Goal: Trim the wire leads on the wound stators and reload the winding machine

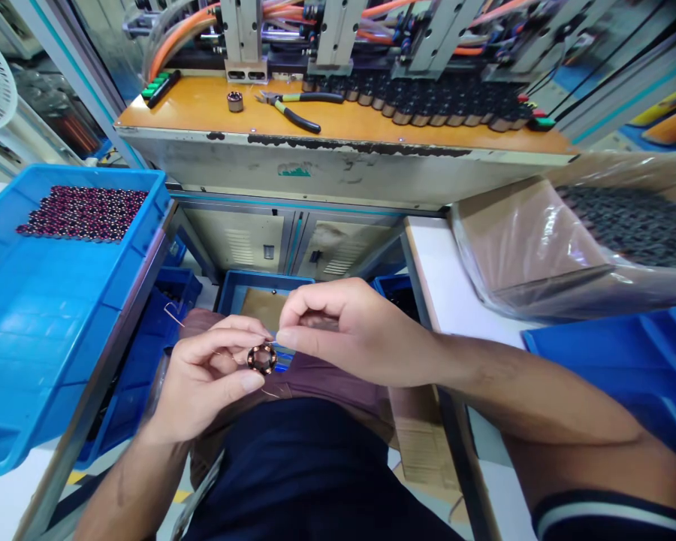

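My left hand (203,376) is closed on a small ring-shaped wound stator (262,359), dark with copper coils showing around its open centre. It is held above my lap, its face turned up towards me. Thin copper wire ends stick out from it, one bent loop reaching left past the fingers. At the stator's upper right edge, my right hand (338,323) has thumb and forefinger pinched together on a fine wire end (271,340). The other right fingers are curled in.
Cutting pliers (298,105) and a single stator (235,101) lie on the orange bench (191,113), near rows of dark stators (445,101). Left stands a blue tray (61,300) with wound stators (90,213); right, a plastic-lined carton (518,248) of dark parts. Machine fixtures (338,34) rise behind.
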A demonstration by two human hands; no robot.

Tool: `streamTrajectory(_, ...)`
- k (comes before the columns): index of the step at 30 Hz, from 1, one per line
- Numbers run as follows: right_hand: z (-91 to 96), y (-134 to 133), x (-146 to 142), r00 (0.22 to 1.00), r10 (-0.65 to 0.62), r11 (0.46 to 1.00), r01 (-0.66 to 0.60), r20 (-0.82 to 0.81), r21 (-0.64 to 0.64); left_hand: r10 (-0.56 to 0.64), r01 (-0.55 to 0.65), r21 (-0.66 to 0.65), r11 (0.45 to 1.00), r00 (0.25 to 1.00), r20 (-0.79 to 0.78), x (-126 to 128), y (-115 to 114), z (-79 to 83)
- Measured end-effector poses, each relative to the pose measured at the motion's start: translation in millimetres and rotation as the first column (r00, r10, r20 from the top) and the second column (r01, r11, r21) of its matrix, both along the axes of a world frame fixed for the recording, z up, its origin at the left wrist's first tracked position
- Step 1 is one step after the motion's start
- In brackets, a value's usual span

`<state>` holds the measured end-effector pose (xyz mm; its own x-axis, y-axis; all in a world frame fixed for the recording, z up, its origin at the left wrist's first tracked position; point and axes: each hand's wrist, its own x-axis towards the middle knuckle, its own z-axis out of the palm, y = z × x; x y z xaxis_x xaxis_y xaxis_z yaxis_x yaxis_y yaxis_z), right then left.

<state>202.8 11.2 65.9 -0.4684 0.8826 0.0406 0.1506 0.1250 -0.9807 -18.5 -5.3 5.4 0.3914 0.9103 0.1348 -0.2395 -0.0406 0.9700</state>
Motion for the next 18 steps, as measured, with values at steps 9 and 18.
streamTrajectory(9,6.0,4.4,1.2,0.971,0.131,0.989,-0.142,0.199,0.044,-0.033,0.032,-0.028,0.999,0.999,-0.009,4.0,0.2,2.6)
streamTrajectory(18,2.5,-0.4,4.6,0.969,0.204,0.974,-0.215,0.143,0.068,-0.094,0.103,-0.073,0.992,0.989,0.113,7.3,3.1,-1.5)
